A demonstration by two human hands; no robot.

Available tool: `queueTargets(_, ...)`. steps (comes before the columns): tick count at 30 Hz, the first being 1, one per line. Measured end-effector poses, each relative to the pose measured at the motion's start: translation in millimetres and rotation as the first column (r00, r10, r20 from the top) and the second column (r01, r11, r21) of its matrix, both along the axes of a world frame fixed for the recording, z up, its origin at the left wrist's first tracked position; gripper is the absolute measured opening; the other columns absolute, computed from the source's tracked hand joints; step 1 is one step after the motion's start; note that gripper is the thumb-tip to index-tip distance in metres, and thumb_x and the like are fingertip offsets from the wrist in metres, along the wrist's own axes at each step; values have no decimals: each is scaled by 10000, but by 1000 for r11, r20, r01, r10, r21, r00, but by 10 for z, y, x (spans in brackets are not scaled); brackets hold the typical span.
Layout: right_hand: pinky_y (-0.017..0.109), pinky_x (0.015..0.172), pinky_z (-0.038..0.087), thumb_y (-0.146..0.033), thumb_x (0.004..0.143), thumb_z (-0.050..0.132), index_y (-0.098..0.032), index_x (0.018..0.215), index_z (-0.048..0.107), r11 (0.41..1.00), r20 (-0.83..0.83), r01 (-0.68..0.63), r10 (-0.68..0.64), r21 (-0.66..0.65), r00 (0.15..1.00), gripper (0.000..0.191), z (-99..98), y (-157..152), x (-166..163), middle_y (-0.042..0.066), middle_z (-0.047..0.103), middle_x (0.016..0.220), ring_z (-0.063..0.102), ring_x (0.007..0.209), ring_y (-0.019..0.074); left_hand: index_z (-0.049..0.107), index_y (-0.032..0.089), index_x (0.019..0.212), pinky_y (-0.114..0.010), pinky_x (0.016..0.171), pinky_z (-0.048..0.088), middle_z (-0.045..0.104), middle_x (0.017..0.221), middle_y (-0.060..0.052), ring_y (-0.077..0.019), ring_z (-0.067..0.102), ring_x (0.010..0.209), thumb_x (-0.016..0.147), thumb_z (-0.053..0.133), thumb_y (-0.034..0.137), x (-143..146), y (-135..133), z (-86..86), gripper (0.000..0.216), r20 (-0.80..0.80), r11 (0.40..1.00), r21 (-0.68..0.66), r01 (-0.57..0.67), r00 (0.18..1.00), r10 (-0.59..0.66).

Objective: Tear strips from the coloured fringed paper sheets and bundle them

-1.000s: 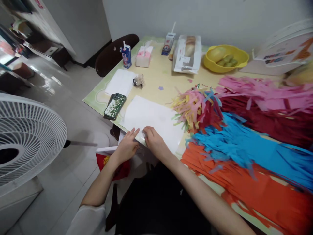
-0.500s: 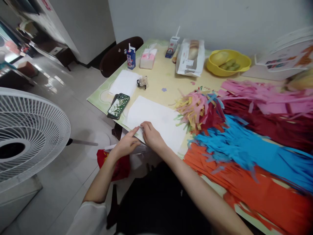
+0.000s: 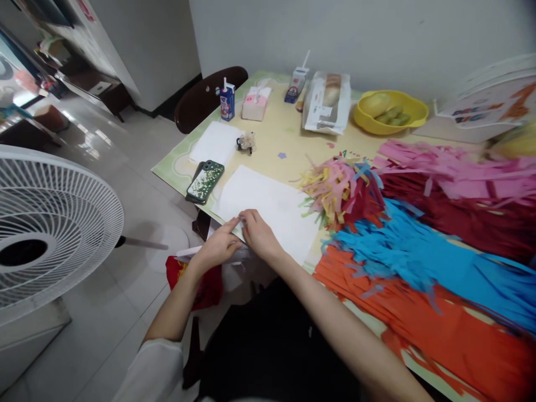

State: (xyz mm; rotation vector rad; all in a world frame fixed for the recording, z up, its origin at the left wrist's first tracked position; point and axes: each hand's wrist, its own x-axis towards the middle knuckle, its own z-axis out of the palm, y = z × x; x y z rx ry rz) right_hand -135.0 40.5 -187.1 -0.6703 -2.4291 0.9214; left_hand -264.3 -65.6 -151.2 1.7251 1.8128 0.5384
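A white sheet of paper [image 3: 268, 204] lies at the near left edge of the yellow table [image 3: 288, 134]. Both my hands meet at its near edge. My left hand [image 3: 215, 248] has its fingers closed in a pinch on the paper's edge, forefinger stretched along it. My right hand [image 3: 257, 234] rests on the same edge with fingers curled down, pinching the sheet. A green phone [image 3: 205, 181] lies just left of the sheet. Heaps of fringed paper lie to the right: mixed colours [image 3: 335, 187], blue [image 3: 419, 251], orange [image 3: 439, 329], dark red [image 3: 460, 212], pink [image 3: 452, 164].
A second white sheet [image 3: 216, 143], a hair clip [image 3: 246, 142], two drink cartons [image 3: 226, 101], a tissue pack [image 3: 255, 103], a bagged loaf [image 3: 327, 102] and a yellow fruit bowl [image 3: 390, 111] stand further back. A brown chair [image 3: 205, 96] and a white fan [image 3: 46, 234] are at the left.
Both hands have slid a little up and left along the sheet's near edge, fingers closing together on it. The view has shifted slightly.
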Motion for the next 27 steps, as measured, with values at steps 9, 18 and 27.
queueTargets(9,365,876,479,4,740,390,-163,1066,531,999,6,12,-12,-49,1000,392,14,23,-72,109,538,1038,531,935,215,750,102,866,-407,1194,290,344,1546,-143,-282,305,1444,878,543,230,4,24,21,244,-26,1000,-20,-1,1000,1)
queueTargets(18,370,837,457,-68,736,507,-182,945,585,973,-167,-16,-24,-230,986,251,68,58,-16,50,611,809,526,825,209,742,113,834,-396,1184,297,358,1540,-142,-276,341,1428,881,524,235,46,34,68,255,-50,1000,-9,-4,999,4)
queueTargets(27,254,633,445,-306,769,561,-208,1059,453,789,-396,191,-483,-585,781,324,316,192,687,-32,572,747,549,644,121,756,179,868,-319,856,523,758,1021,-84,-249,698,933,880,514,389,-237,-423,464,321,92,979,-5,-205,974,205)
